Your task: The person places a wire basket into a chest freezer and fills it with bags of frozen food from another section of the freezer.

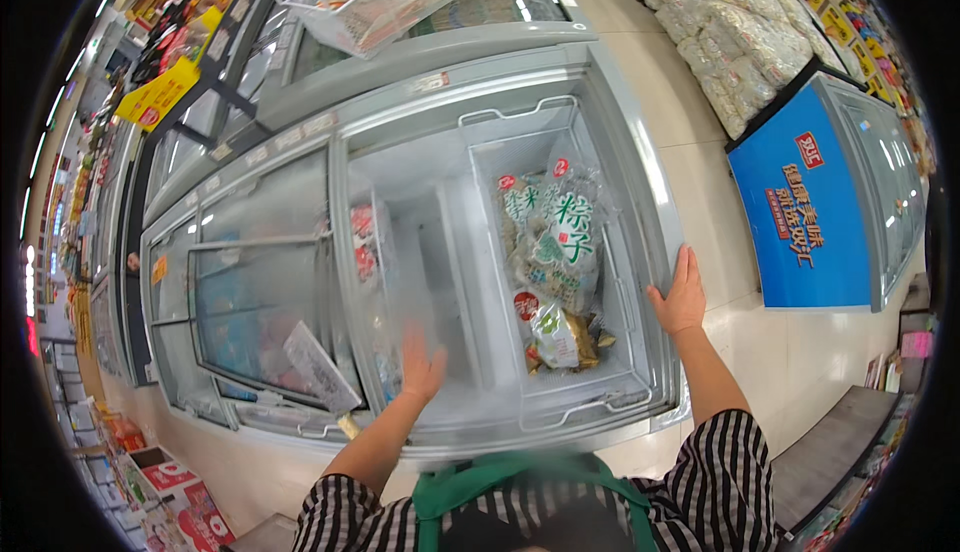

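Before me is a chest freezer (641,147) with its right part uncovered and cold mist inside. My left hand (421,372) reaches over the uncovered part, blurred, with its thumb apart and nothing seen in it. Below and left of it, packages with red-and-white print (364,240) lie along the inner side. My right hand (681,300) lies flat against the freezer's right rim, thumb apart from the fingers. Between the hands, a white wire basket (480,192) holds clear bags of zongzi (574,222) and a white-and-gold packet (556,338).
Sliding glass lids (262,274) cover the freezer's left part, with a printed sign (322,368) on them. A second freezer (420,38) adjoins at the far side, carrying a wire basket (360,19) of packages. A blue-sided freezer (802,207) stands across the tiled aisle (697,177).
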`<control>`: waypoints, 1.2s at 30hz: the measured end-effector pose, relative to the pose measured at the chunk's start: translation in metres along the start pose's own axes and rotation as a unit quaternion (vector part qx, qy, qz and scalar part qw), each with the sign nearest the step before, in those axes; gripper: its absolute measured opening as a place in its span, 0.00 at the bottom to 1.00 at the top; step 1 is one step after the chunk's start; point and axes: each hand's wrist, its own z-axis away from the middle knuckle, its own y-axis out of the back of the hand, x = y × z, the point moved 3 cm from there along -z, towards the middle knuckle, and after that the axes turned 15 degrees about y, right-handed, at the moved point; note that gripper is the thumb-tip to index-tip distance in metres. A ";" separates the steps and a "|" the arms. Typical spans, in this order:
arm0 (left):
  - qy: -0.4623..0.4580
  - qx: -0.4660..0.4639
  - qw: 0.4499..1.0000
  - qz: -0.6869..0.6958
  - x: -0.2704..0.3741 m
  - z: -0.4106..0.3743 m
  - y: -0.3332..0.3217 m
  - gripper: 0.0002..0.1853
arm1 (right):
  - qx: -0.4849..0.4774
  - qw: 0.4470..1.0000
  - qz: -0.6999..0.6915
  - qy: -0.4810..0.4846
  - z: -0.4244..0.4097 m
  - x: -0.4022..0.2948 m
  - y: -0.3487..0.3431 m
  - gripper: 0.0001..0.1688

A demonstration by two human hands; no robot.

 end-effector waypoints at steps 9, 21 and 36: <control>0.503 -0.222 0.632 0.546 -0.051 -0.114 -0.144 0.43 | 0.003 0.999 -0.039 -0.016 0.007 0.012 -0.002 0.48; 0.427 -0.291 0.613 0.598 -0.004 -0.131 -0.251 0.40 | 0.017 1.000 -0.014 0.007 0.001 0.010 -0.011 0.47; 0.472 -0.273 0.600 0.586 0.024 -0.094 -0.228 0.41 | 0.013 1.000 -0.001 -0.011 0.008 0.019 -0.019 0.46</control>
